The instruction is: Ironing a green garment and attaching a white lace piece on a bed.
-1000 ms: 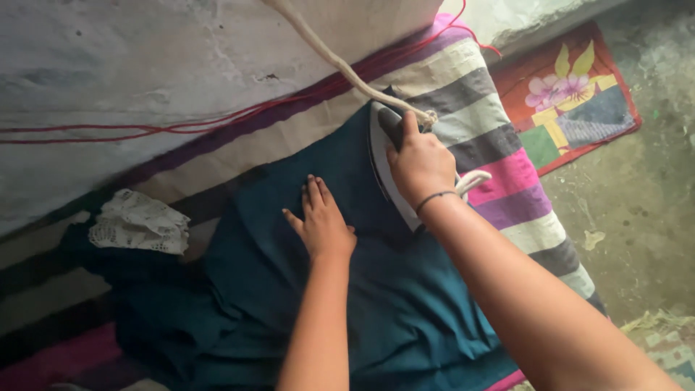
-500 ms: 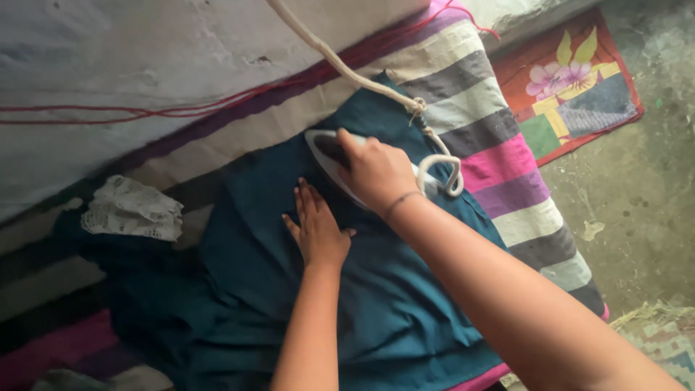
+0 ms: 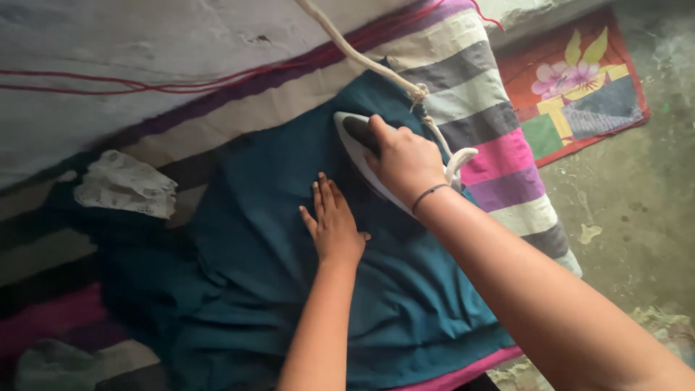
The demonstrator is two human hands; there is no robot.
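Note:
A dark teal garment point(image 3: 275, 217) lies spread over a striped blanket point(image 3: 499, 152). My right hand point(image 3: 405, 163) grips the handle of a white clothes iron point(image 3: 353, 137) whose soleplate rests on the garment. A thick pale cord point(image 3: 376, 65) runs from the iron up and out of view. My left hand point(image 3: 331, 223) lies flat on the cloth, fingers together, just left of the iron.
A whitish lace piece point(image 3: 127, 186) sits at the garment's left end. A grey wall point(image 3: 145, 43) with red wires runs along the top. A floral mat point(image 3: 579, 80) lies on the concrete floor point(image 3: 637, 217) to the right.
The iron in my right hand has slid left across the garment and then a little back toward the right. My left hand has stayed flat on the cloth.

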